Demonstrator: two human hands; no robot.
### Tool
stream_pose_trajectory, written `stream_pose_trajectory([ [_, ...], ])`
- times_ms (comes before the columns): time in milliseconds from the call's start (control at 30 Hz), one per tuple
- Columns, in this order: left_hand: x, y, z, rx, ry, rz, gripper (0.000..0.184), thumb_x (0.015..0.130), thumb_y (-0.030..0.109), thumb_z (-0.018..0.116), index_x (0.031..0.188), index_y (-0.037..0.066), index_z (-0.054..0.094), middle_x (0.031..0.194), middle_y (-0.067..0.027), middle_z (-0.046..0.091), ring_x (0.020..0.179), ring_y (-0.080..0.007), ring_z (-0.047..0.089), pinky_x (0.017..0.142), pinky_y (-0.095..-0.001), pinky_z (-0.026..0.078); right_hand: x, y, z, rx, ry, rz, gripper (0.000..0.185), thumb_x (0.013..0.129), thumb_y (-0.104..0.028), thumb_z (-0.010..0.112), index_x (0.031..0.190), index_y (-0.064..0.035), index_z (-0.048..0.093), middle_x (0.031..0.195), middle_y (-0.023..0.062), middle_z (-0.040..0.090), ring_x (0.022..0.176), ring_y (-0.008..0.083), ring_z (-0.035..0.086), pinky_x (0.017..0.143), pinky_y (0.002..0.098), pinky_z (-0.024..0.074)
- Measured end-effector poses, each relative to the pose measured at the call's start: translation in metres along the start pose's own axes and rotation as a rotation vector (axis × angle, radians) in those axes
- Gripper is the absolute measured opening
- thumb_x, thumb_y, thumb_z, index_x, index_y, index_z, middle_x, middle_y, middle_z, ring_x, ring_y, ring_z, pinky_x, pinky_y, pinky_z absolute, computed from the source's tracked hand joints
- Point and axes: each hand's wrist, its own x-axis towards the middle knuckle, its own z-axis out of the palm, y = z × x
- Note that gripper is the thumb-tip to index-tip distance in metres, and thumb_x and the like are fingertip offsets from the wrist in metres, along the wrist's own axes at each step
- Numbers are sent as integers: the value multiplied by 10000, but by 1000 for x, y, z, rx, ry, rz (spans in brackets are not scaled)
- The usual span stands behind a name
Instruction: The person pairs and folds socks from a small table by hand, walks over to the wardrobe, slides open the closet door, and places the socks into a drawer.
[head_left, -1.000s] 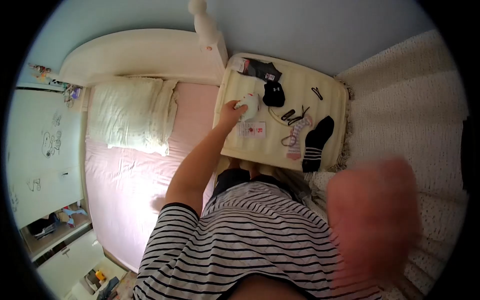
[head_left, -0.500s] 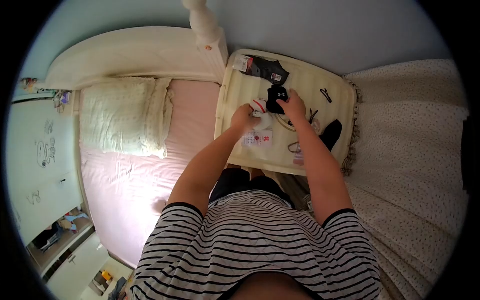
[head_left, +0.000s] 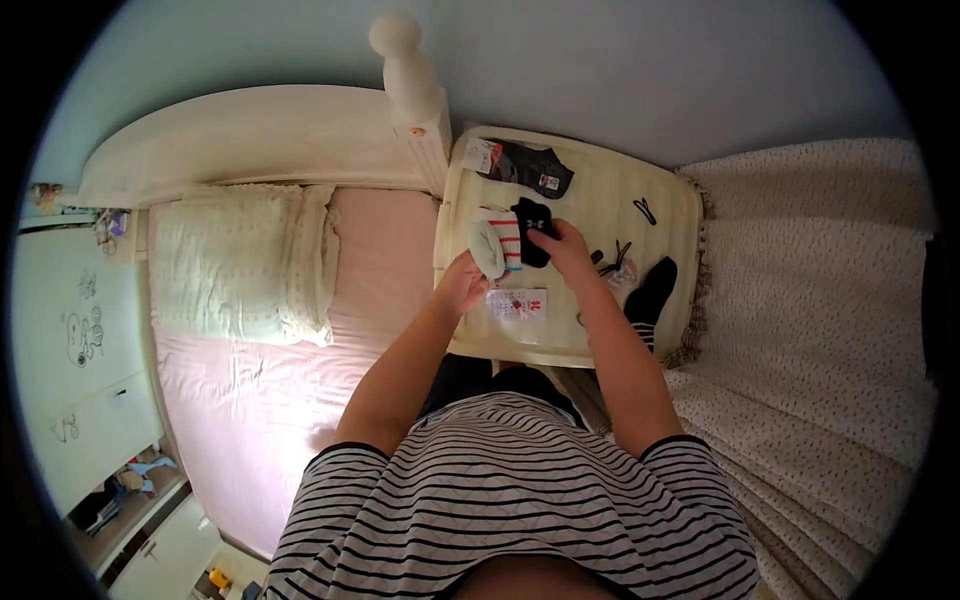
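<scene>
Left hand: grasping one white, red-striped cloth bundle. Right hand: grasping one folded black fabric sock.

Black sock, centre of frame: pale interlocking mark, consistent with the Under Armour logo; no wording legible on it. Card, below centre: large red character at the right end, appears to be 礼, slightly blurred; the smaller print to its left is too small to read. Grey socks, above centre: small pale label at the right, print illegible; white-and-red packaging at the left end, lettering likewise illegible.
</scene>
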Motion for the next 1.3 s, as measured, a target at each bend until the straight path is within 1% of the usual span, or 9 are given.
stream_pose_trajectory([
  [233, -13, 25, -2, -246, -54, -11, 419, 884, 286, 434, 1252, 86, 413, 1200, -79, 507, 1084, -246, 499, 946, -474, 382, 10, -18, 3, -5, -118, -103, 357, 810, -338, 621, 948, -9, 612, 804, 58, 606, 740, 153, 565, 698, 274, 449],
  [367, -29, 40, -22, -231, 21, 64, 437, 877, 304, 458, 1265, 112, 397, 1225, -63, 491, 1089, -237, 499, 929, -457, 409, 69, -46, -7, -968, 299, -339, 556, 747, -321, 667, 1216, -82, 486, 1233, 166, 479, 1190, 293, 406, 971, 386, 335],
  [467, -40, 46, -32, -206, 137, 115, 448, 854, 295, 507, 1255, 122, 408, 1217, -58, 496, 1083, -227, 503, 918, -436, 421, 102, -44, -2, -1259, 352, -378, 671, 723, -323, 684, 1291, -113, 394, 1335, 132, 372, 1248, 296, 311, 999, 433, 284],
  [667, -66, 55, -52, -22, 183, 63, 402, 863, 302, 511, 1221, 132, 440, 1166, -42, 528, 1059, -192, 517, 905, -378, 439, 101, -61, 11, -1345, 121, -33, 791, 644, -311, 756, 1309, -151, 358, 1319, 136, 368, 1225, 301, 338, 987, 435, 297],
  [800, -75, 51, -43, -135, -55, 97, 378, 875, 304, 507, 1207, 130, 456, 1139, -32, 545, 1025, -178, 536, 870, -342, 464, 103, -38, 0, -1341, 233, -211, 812, 604, -296, 783, 1295, -169, 376, 1285, 138, 395, 1171, 286, 378, 948, 421, 316],
  [867, -73, 49, -30, -168, 52, 69, 374, 880, 295, 501, 1207, 120, 455, 1142, -40, 542, 1017, -180, 540, 854, -335, 473, 107, -26, -3, -1284, 336, -362, 776, 588, -300, 790, 1259, -176, 421, 1241, 129, 419, 1124, 284, 401, 928, 410, 319],
  [967, -73, 55, 12, -245, 19, 76, 372, 890, 281, 483, 1213, 100, 449, 1161, -56, 534, 1019, -181, 543, 849, -318, 476, 93, -54, 1, -1327, 190, -122, 734, 572, -313, 797, 1209, -161, 464, 1234, 132, 415, 1140, 292, 384, 935, 408, 315],
  [1200, -88, 40, 65, -372, -28, 140, 379, 907, 272, 445, 1225, 65, 450, 1173, -87, 540, 1005, -179, 562, 864, -315, 473, 74, -29, -27, -1375, 48, -317, 743, 559, -383, 794, 1165, -114, 460, 1197, 121, 450, 1121, 304, 431, 914, 427, 345],
  [1300, -103, 25, 86, -263, 20, 245, 379, 910, 280, 441, 1225, 69, 459, 1160, -86, 553, 1004, -182, 566, 869, -323, 472, 45, -35, -31, -1486, 10, -208, 691, 588, -375, 780, 1134, -80, 476, 1145, 132, 508, 1088, 277, 468, 902, 408, 359],
])
